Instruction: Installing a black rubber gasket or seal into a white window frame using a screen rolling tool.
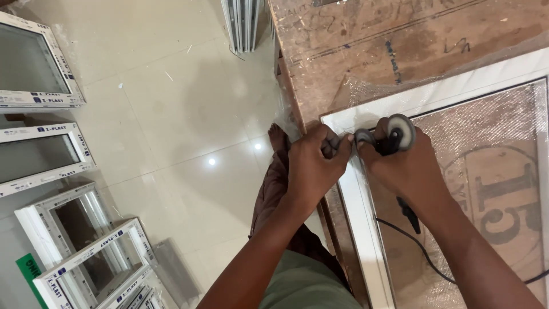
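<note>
The spline roller sits at the near corner of the white mesh frame on the wooden table, and my right hand is closed tight around it. My left hand pinches the frame's corner edge just beside the wheel. A black cord trails over the mesh, and white window frames stand on the tiled floor.

a window-making workshop, by the look of it: finished white window frames lean in a row on the tiled floor, and another white frame with mesh lies on a scuffed, pen-marked wooden table.
</note>
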